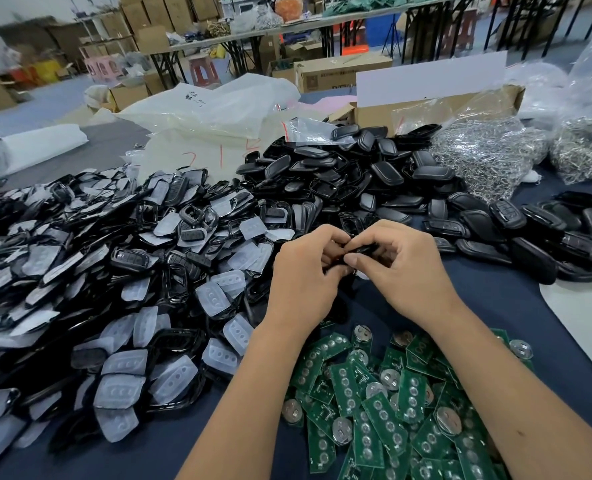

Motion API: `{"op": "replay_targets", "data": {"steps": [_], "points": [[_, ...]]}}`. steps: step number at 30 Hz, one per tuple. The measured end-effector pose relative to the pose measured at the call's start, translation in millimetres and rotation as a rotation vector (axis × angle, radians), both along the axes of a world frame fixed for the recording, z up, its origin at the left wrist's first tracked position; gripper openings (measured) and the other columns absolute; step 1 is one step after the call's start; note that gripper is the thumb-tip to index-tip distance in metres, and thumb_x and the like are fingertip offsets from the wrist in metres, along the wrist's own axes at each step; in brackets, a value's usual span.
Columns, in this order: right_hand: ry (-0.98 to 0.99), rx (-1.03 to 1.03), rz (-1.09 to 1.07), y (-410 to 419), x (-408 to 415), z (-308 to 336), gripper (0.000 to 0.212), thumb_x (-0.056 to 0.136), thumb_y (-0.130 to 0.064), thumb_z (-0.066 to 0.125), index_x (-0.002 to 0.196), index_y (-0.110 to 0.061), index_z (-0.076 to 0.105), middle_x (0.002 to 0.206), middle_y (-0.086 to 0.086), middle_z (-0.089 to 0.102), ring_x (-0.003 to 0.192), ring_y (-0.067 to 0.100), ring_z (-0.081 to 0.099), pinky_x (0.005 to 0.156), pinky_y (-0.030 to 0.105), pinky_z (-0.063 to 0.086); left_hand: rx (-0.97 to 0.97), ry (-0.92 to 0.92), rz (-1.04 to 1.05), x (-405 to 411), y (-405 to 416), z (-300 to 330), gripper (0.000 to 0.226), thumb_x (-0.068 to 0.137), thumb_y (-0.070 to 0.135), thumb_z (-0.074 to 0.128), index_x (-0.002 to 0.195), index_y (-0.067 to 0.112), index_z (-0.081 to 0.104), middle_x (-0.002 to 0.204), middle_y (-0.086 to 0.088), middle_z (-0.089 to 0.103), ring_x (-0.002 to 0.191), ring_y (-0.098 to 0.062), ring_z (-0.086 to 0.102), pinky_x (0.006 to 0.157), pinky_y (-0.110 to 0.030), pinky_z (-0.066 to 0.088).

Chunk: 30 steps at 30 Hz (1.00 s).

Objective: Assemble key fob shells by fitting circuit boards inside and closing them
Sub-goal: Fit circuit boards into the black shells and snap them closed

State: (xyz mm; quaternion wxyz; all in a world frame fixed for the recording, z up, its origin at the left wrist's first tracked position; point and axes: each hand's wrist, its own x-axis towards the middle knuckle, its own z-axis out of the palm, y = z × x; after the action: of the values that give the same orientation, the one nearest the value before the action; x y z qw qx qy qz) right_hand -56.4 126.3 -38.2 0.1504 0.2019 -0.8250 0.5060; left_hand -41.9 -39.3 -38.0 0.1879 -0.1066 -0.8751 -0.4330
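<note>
The black key fob shell (357, 253) is held above the worktop (516, 306), between the two hands, and most of it is hidden by the fingers. Its long axis seems to run from left to right, from one hand toward the other. The left hand (305, 271) has its fingers curled round the left end of the shell, and the right hand (405, 268) pinches the right end, with the thumb (355, 260) pressed on the near edge. Both grips are clenched on the same piece, so neither hand is nearer. I judge that the halves are being pressed closed; whether a board is inside I cannot tell.

Just below the wrists lies a heap of green circuit boards (391, 410). At the left is a pile of shell halves with translucent button pads (132, 323), behind are black shell halves (339, 174), and at the right closed fobs (530, 233).
</note>
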Motion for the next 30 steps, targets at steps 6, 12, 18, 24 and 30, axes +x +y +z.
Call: {"op": "replay_targets", "data": {"steps": [6,12,18,24,30], "points": [[0.031,0.015,-0.004,-1.0,-0.4,1.1,0.011,0.083,-0.008,0.084,0.087,-0.018,0.080,0.085,-0.005,0.067,0.066,0.017,0.054,0.064,0.023,0.044,0.017,-0.044,-0.010,-1.8,-0.7,-0.9,0.037,0.077,0.003,0.084,0.095,0.029,0.065,0.079,0.016,0.067,0.077,-0.005,0.067,0.075,-0.036,0.060],[0.078,0.034,-0.055,-2.9,-0.3,-0.2,0.011,0.083,-0.011,0.085,0.089,-0.019,0.080,0.086,-0.009,0.066,0.069,0.014,0.057,0.065,0.014,0.040,0.000,-0.006,-0.018,-1.4,1.5,-1.4,0.038,0.081,0.003,0.080,0.097,0.033,0.063,0.080,0.019,0.066,0.081,-0.002,0.066,0.076,-0.034,0.059],[0.111,0.033,-0.068,-3.1,0.0,-1.5,0.013,0.082,-0.013,0.086,0.090,-0.021,0.079,0.087,-0.013,0.065,0.067,0.013,0.057,0.063,0.015,0.041,-0.028,0.021,-0.027,-1.3,1.6,-1.3,0.040,0.080,-0.002,0.075,0.101,0.031,0.063,0.084,0.017,0.065,0.085,-0.001,0.064,0.077,-0.034,0.058],[0.067,-0.029,-0.070,-4.0,0.8,-2.6,0.026,0.083,-0.013,0.086,0.105,-0.022,0.076,0.084,-0.018,0.064,0.066,0.013,0.058,0.060,0.018,0.043,-0.009,0.003,-0.007,-2.4,0.5,-3.0,0.048,0.082,0.000,0.075,0.109,0.038,0.061,0.086,0.019,0.064,0.084,-0.001,0.064,0.076,-0.029,0.057],[-0.088,-0.200,-0.060,-3.4,-0.7,-3.3,0.033,0.090,-0.020,0.080,0.120,-0.025,0.068,0.106,-0.007,0.069,0.070,0.011,0.066,0.068,0.026,0.056,0.250,-0.112,0.006,-4.5,-3.0,-2.2,0.036,0.081,0.008,0.084,0.098,0.034,0.065,0.083,0.011,0.068,0.078,-0.012,0.071,0.076,-0.031,0.061]]}}
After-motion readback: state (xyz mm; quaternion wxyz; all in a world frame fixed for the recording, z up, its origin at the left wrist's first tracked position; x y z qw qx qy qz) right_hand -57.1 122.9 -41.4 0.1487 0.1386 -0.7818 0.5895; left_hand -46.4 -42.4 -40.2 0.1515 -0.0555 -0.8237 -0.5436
